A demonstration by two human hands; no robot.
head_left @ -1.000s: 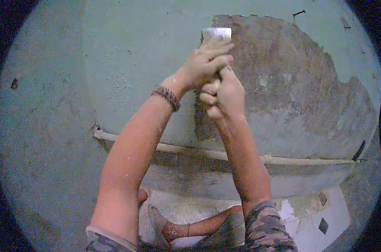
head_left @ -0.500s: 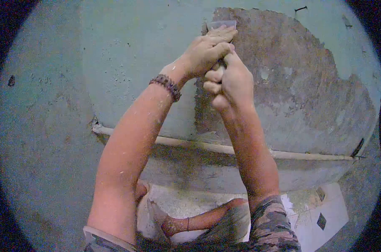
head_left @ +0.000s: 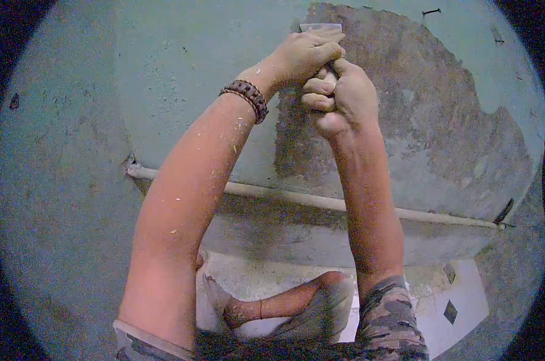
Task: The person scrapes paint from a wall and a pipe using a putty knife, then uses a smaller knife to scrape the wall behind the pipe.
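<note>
My right hand [head_left: 351, 96] is wrapped round the handle of a scraper, its fingers curled. The scraper's pale, wide blade [head_left: 320, 27] lies against the wall at the top of a bare patch [head_left: 417, 108]. My left hand [head_left: 305, 54] presses over the blade end of the tool, just above my right hand, its fingers together on it. Most of the handle is hidden by both hands. Green paint [head_left: 224, 42] covers the wall left of the patch. Light flecks dot my left forearm, below a braided bracelet [head_left: 246, 99].
A whitish pipe [head_left: 296, 197] runs across the wall below the patch. A nail [head_left: 431, 11] sticks out at the upper right. White tile pieces with dark diamonds [head_left: 465, 301] lie at the lower right. My bent leg [head_left: 284, 301] shows at the bottom.
Both hands and the scraper have shifted slightly up and to the right in view. The grip looks the same, and the view has moved a little.
</note>
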